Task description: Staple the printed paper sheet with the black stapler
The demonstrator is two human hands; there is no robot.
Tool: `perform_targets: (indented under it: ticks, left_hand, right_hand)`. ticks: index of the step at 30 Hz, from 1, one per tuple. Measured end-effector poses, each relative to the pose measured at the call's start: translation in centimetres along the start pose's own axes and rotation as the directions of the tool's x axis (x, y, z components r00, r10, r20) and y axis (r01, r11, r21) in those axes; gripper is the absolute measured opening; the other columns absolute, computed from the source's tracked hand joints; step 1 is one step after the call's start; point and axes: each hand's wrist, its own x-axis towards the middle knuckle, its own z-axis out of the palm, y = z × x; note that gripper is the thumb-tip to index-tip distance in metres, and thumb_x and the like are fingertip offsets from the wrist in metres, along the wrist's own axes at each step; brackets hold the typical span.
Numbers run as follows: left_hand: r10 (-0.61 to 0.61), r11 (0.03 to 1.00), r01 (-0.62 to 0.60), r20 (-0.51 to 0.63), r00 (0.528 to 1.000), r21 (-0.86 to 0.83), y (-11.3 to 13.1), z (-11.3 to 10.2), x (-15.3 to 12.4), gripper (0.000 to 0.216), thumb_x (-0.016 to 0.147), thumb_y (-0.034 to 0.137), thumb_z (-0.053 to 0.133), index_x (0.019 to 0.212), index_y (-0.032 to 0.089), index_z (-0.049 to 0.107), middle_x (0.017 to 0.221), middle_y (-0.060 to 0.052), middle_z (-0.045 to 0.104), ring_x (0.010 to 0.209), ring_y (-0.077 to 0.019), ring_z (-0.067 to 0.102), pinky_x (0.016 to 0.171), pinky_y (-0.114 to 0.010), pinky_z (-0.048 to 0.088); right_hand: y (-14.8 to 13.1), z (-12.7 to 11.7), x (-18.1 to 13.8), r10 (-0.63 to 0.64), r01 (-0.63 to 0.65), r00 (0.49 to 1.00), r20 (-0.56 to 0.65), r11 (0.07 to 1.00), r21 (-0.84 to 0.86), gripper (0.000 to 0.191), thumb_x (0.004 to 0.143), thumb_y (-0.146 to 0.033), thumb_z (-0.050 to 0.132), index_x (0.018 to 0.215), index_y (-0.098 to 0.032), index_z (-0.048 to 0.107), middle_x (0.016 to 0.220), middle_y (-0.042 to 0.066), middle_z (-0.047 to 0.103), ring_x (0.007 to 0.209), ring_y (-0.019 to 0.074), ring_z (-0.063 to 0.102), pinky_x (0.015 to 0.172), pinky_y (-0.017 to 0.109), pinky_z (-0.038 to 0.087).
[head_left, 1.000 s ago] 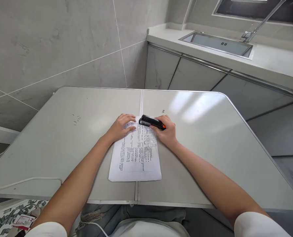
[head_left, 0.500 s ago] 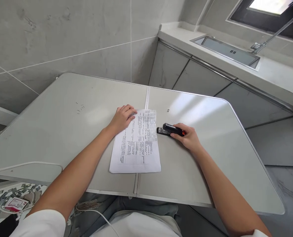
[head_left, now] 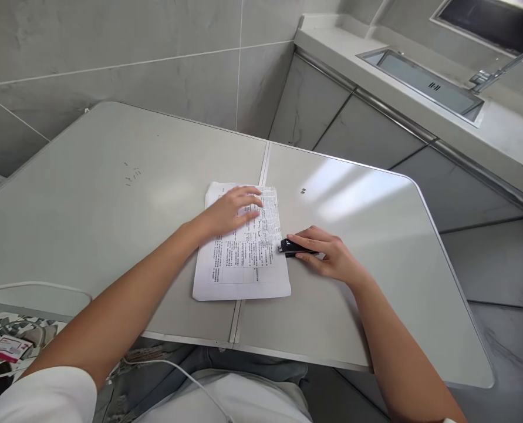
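Note:
A stack of printed paper sheets [head_left: 242, 288] lies across the seam of the folding table, its right side covered in dense small marks. My left hand [head_left: 237, 208] rests over the upper part of the sheets, fingers apart and pointing right. In my right hand [head_left: 327, 252] is a black stapler [head_left: 294, 247], gripped from above and below. Its front end meets the right edge of the paper. Whether the sheet edge sits inside the stapler's jaws is too small to tell.
Two small staple pieces [head_left: 303, 191] lie on the light table [head_left: 331, 317] to the right. Several loose staples [head_left: 132, 175] are scattered at the left. A white cable [head_left: 36, 284] crosses the left edge. Behind stands a counter with a sink [head_left: 424, 85].
My right hand has brought the stapler left to the paper's edge and pressed its arms closer together. My left hand has slid right, farther over the sheets.

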Motion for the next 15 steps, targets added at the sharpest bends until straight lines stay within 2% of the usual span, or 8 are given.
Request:
perform_targets:
  ticks: [3,5,8,15]
  left_hand:
    - [0.132,0.991,-0.125,0.240,0.962,-0.042,1.1,1.8,-0.1,0.056,0.099,0.059,0.059,0.149,0.032,0.058,0.167,-0.005,0.043,0.159,-0.0323,0.029,0.132,-0.059,0.011]
    - [0.180,0.983,-0.185,0.331,0.926,-0.017,1.3,2.6,-0.2,0.066,0.097,0.063,0.058,0.157,0.036,0.048,0.173,-0.002,0.032,0.163,-0.0329,0.018,0.132,-0.058,0.003]
    - [0.184,0.977,-0.212,0.381,0.906,0.032,1.1,2.9,-0.4,0.068,0.099,0.064,0.052,0.161,0.039,0.041,0.175,0.002,0.022,0.164,-0.0315,0.011,0.132,-0.056,-0.001]
    - [0.207,0.966,-0.249,0.382,0.901,0.063,1.2,2.8,-0.5,0.068,0.101,0.065,0.047,0.164,0.040,0.035,0.175,0.004,0.021,0.164,-0.0316,0.009,0.132,-0.058,0.001]
  right_hand:
    - [0.0,0.2,0.0,-0.018,0.017,1.000,-0.024,0.999,-0.042,0.054,0.104,-0.021,0.059,0.153,-0.042,0.053,0.122,0.007,0.071,0.102,0.0233,0.065,0.090,0.043,0.058]
    - [0.0,0.4,0.0,-0.023,0.019,0.999,-0.048,0.998,-0.067,0.056,0.103,-0.019,0.060,0.153,-0.043,0.053,0.123,0.006,0.070,0.102,0.0235,0.065,0.089,0.043,0.058]
    - [-0.1,0.7,0.1,-0.015,0.008,0.997,-0.078,0.996,-0.091,0.057,0.102,-0.018,0.061,0.152,-0.044,0.054,0.122,0.005,0.071,0.098,0.0234,0.065,0.086,0.043,0.058]
    - [-0.8,1.3,0.6,0.053,-0.061,0.994,-0.093,0.994,-0.085,0.054,0.102,-0.019,0.061,0.150,-0.043,0.057,0.116,0.006,0.070,0.097,0.0234,0.063,0.087,0.044,0.057]
